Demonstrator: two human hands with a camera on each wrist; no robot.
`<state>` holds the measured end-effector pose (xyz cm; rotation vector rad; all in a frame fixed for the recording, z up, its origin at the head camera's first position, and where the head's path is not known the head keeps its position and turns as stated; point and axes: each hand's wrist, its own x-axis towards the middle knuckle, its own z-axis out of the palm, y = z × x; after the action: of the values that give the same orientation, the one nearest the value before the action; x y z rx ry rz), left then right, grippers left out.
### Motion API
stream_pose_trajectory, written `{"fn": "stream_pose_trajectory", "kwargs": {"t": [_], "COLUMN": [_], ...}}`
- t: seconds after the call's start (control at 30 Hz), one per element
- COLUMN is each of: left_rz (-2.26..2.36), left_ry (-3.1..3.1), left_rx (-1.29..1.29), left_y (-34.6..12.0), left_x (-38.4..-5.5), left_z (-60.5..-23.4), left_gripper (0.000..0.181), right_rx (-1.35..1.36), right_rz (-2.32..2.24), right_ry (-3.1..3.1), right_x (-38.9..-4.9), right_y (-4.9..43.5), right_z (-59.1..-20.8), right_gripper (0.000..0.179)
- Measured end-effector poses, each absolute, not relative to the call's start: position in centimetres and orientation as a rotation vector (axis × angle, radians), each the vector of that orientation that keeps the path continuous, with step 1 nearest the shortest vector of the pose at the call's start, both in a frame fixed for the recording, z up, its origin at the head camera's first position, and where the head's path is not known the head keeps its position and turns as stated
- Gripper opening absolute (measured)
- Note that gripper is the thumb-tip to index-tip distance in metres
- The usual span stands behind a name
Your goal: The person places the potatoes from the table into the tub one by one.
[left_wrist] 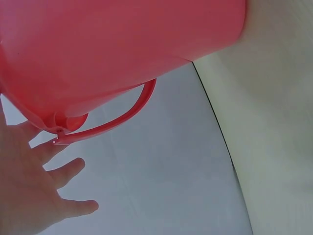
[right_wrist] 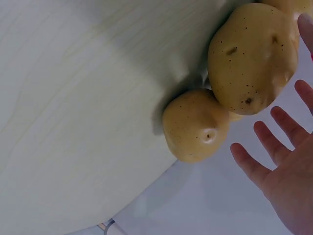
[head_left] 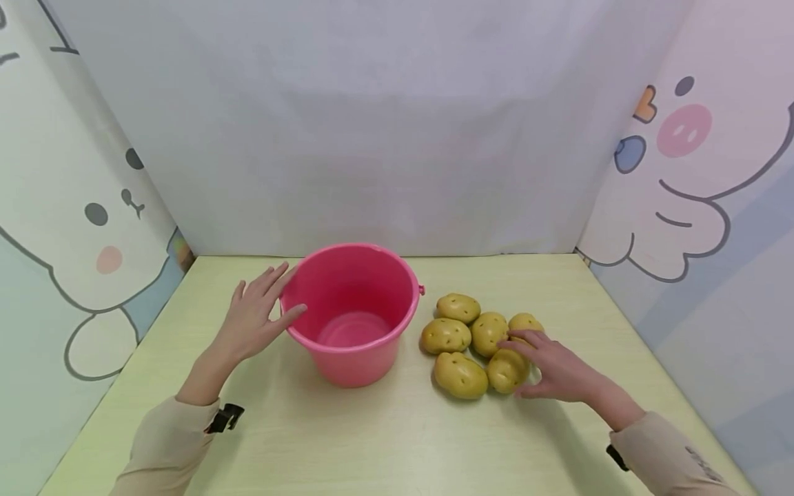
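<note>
A pink bucket [head_left: 356,358] stands upright on the table, its inside bare. My left hand [head_left: 257,313] is at the bucket's left rim, fingers spread, thumb reaching over the edge. In the left wrist view, the bucket's curved handle [left_wrist: 115,120] hangs down its outer side near those fingers. Several yellow-brown potatoes lie in a cluster right of the bucket, among them a front-left potato [head_left: 460,376] and a front-right potato [head_left: 505,372]. Over the right side of the cluster is my right hand [head_left: 555,366], its fingers apart with nothing between them. In the right wrist view, its fingertips are close to a potato [right_wrist: 195,127].
The pale wood-grain table [head_left: 397,441] ends at a light grey cloth backdrop [head_left: 397,172]. Side panels with cartoon animals, a left panel [head_left: 56,207] and a right panel [head_left: 744,227], stand along the table's edges.
</note>
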<state>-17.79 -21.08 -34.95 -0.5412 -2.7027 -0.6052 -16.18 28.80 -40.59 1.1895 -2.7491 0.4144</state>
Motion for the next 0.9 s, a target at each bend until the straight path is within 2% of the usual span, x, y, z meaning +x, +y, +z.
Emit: {"fn": "stream_pose_trajectory", "kwargs": {"t": [0.17, 0.5, 0.9], "left_rz": [-0.608, -0.619, -0.628], "left_ry": [-2.725, -2.731, -2.728], "left_rx": [-0.532, -0.533, -0.531], "left_y": [-21.0, -21.1, -21.1], "left_x": [-17.7, -17.8, -17.8], "left_z": [-35.0, -35.0, -35.1], "left_gripper": [0.067, 0.066, 0.066], "right_rx": [1.218, 1.264, 1.219], "right_rz": [0.392, 0.314, 0.336], "right_ry": [-2.783, -2.784, -2.808], "right_x": [-16.2, -16.4, -16.4], "right_y": [28.4, 27.9, 27.6], "right_z": [-40.9, -41.6, -42.5], "right_gripper": [0.070, 0.073, 0.067]}}
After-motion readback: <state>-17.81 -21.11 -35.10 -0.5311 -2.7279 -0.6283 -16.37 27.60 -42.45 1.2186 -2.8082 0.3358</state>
